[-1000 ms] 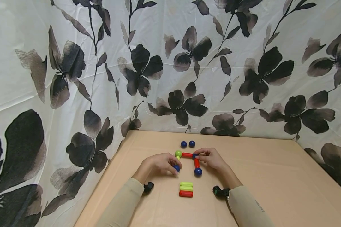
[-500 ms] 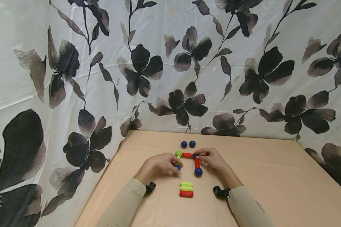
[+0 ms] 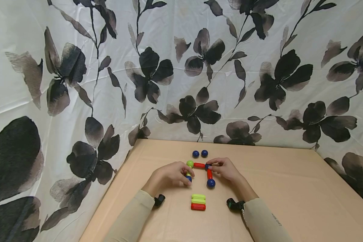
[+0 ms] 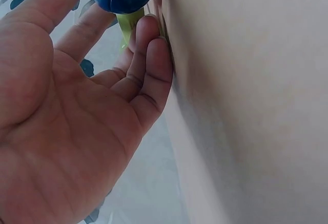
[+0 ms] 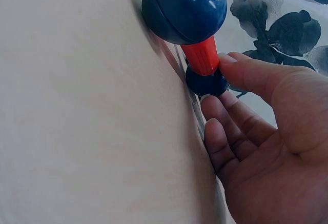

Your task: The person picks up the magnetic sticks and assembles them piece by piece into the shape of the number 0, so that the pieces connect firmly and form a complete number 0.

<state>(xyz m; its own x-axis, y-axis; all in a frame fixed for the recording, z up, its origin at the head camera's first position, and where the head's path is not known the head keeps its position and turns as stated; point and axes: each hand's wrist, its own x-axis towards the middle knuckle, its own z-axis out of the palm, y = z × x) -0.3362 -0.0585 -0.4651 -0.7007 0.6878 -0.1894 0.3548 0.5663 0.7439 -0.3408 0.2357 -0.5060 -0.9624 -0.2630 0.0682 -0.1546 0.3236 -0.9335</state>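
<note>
Left hand (image 3: 173, 173) pinches a glossy blue plastic-looking ball (image 3: 189, 178), on the person's side of a shiny lime-green ball (image 3: 190, 163), slim lime-green rod (image 3: 189, 170) between; and right of that green ball, a red plastic-looking rod (image 3: 199, 165) reaches a dark-blue corner ball (image 3: 207, 166), pinched by the right hand (image 3: 226, 170)! Light, stiff and slippery, I'd judge (those curves!): take the balls by their sides.
</note>
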